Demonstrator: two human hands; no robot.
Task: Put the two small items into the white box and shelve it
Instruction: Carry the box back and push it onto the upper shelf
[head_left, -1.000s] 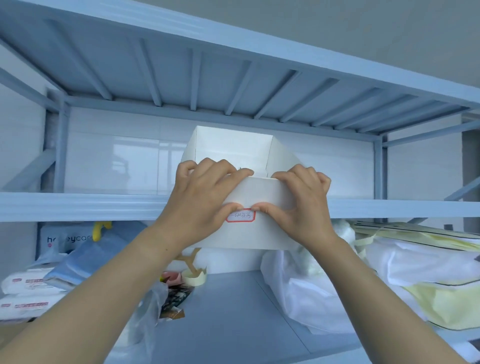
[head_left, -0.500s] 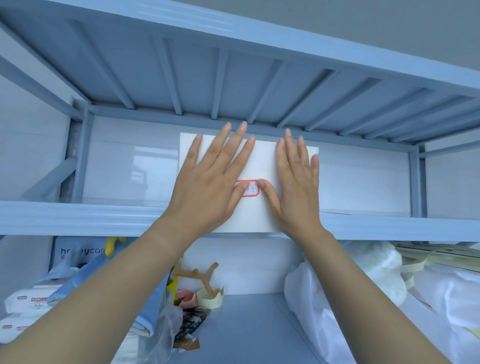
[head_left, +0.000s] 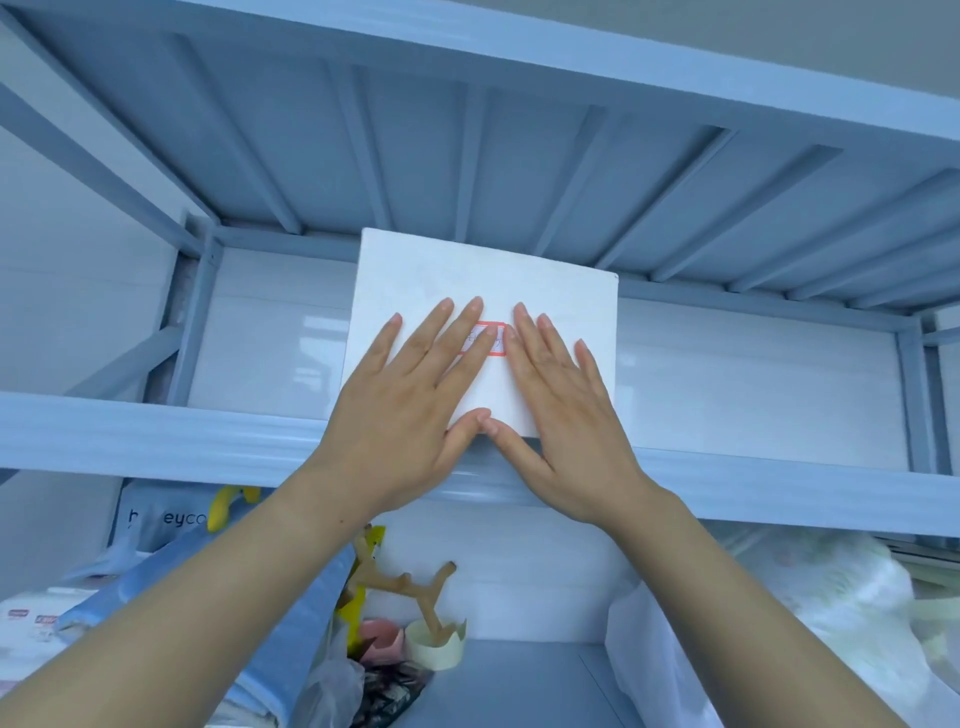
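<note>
Palms flat, fingers straight, my left hand (head_left: 410, 415) and right hand (head_left: 566, 415) press the white box (head_left: 467, 270); best pushed evenly onto shelf (head_left: 156, 436).

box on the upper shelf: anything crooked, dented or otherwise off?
Nothing stands out. The white box sits upright on the upper shelf, top edge parallel to the shelf's back beam, no dents showing. The left hand and right hand press flat on its front face, partly covering the red-bordered label. Its inside is hidden.
</note>
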